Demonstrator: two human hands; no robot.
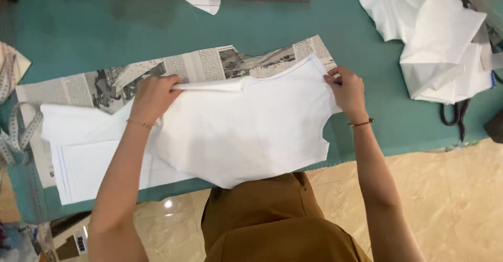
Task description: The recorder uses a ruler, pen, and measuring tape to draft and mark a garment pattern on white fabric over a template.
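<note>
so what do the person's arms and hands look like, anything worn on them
Both forearms are bare, with no sleeves in view and no gloves. The left hand has a thin gold-coloured bracelet at the wrist. The right hand has a similar slim gold-coloured bangle at its wrist. No rings or watch can be made out.

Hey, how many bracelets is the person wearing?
2: a thin bracelet on the left wrist, and another bracelet on the right wrist. Both hands grip white fabric.

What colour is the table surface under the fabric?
The flat table surface is teal green, seen in the head view.
</note>
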